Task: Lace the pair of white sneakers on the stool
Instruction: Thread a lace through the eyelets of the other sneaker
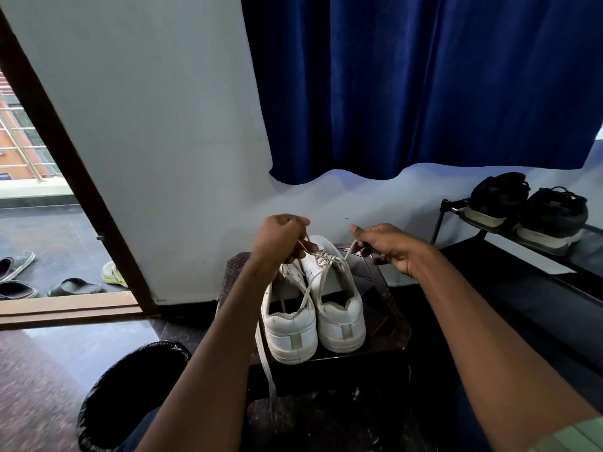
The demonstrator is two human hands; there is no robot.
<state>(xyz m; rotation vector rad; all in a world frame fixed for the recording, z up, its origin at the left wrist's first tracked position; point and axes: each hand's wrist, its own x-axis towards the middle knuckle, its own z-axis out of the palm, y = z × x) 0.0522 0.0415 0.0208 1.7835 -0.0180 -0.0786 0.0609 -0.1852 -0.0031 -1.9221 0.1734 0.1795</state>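
Two white sneakers stand side by side on a dark brown stool (388,324), heels toward me. The right sneaker (339,308) has a white lace (326,256) crossed through its front eyelets. My left hand (280,243) grips one end of that lace above the shoes, and my right hand (385,246) pinches the other end, both pulling outward. The left sneaker (290,327) has a loose lace (266,363) trailing over the stool's front edge toward the floor. My left forearm hides part of the left sneaker's toe.
A black bin (130,393) with a liner stands at the lower left by the stool. A black shoe rack (535,256) with dark shoes (528,210) is at the right. A blue curtain (424,86) hangs behind. Slippers (39,282) lie past the doorway at left.
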